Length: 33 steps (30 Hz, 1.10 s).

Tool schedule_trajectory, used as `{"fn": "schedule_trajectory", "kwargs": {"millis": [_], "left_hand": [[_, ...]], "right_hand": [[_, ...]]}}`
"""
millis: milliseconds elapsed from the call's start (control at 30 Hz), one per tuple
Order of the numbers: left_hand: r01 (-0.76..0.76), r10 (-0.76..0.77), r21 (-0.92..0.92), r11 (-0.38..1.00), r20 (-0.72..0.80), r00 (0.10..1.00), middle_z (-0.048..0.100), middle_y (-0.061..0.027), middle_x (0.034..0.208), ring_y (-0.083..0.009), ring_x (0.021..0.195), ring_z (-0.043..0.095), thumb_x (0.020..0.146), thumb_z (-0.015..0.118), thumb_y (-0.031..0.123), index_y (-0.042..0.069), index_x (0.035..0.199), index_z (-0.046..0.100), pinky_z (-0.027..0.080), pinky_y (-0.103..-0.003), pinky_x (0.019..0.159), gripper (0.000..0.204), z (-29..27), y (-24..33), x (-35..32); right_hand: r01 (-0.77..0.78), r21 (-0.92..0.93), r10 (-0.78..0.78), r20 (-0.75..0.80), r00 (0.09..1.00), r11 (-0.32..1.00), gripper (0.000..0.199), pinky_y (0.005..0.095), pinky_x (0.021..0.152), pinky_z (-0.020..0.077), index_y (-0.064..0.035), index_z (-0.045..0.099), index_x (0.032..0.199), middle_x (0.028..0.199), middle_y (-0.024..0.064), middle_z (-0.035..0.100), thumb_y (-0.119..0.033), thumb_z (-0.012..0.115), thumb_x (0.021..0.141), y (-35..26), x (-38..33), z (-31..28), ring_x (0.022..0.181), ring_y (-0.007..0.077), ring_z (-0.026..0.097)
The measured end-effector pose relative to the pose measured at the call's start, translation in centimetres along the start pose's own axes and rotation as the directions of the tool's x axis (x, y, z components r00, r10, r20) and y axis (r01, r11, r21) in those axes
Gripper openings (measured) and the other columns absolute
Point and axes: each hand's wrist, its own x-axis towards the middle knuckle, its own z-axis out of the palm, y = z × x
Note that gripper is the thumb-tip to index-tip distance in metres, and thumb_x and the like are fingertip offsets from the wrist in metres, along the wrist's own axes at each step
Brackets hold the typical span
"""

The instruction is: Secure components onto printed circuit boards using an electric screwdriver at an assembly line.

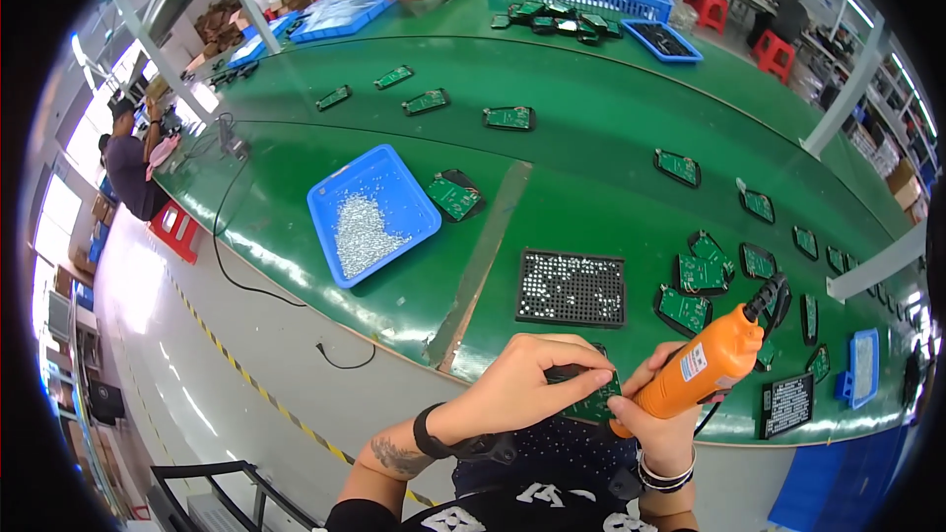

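Left hand (527, 379) grip pinching a green circuit board (594, 404) at the table's near edge, right hand (658, 412) grip wrapped around an orange electric screwdriver (702, 366) tipped onto the board, black screw grid (572, 288) just beyond, blue tray (404, 177) of screws to the left, green table (591, 158)

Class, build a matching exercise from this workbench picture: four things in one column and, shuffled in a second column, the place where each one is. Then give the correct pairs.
Things
1. orange electric screwdriver
2. small green circuit board
3. blue tray of silver screws
4. black perforated screw plate

Places
A. on the green table, left of the black plate
B. gripped in the right hand
C. flat on the table just beyond both hands
D. pinched by the left hand

Pairs: 1-B, 2-D, 3-A, 4-C
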Motion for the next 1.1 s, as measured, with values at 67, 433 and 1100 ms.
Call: {"fn": "schedule_trajectory", "kwargs": {"millis": [67,433,1100], "left_hand": [[0.128,-0.122,-0.06,0.99,0.107,0.987,0.065,-0.0094,0.092,-0.0127,0.083,0.06,0.082,0.064,0.004,-0.003,0.094,0.067,0.049,-0.025,0.074,0.014,-0.1,0.0,0.1],[0.271,-0.207,-0.262,0.926,0.246,0.947,0.067,-0.0079,0.085,-0.0098,0.078,0.062,0.082,0.066,0.005,-0.004,0.096,0.066,0.051,-0.023,0.074,0.016,0.1,0.2,0.8],[0.266,-0.27,-0.286,0.921,0.027,0.963,0.068,-0.007,0.082,-0.0069,0.076,0.063,0.08,0.069,0.006,-0.004,0.088,0.068,0.05,-0.019,0.067,0.013,1.7,1.3,0.5]], "right_hand": [[-0.033,0.011,0.033,0.004,0.999,0.999,0.05,0.0215,0.06,0.0458,-0.005,0.038,0.102,0.071,0.0032,0.058,0.012,0.068,0.067,0.1,-0.3,-0.3,0.065,0.0076,0.055],[-0.029,0.056,0.025,0.075,0.997,0.998,0.05,0.0224,0.063,0.047,-0.0053,0.038,0.102,0.073,0.0036,0.057,0.013,0.068,0.066,0.3,-0.8,-1.6,0.066,0.0098,0.057],[0.136,0.027,-0.135,-0.049,0.99,0.99,0.05,0.0229,0.063,0.049,-0.0052,0.037,0.099,0.08,0.0063,0.053,0.015,0.067,0.064,1.0,-1.1,-1.3,0.068,0.0119,0.056]]}}
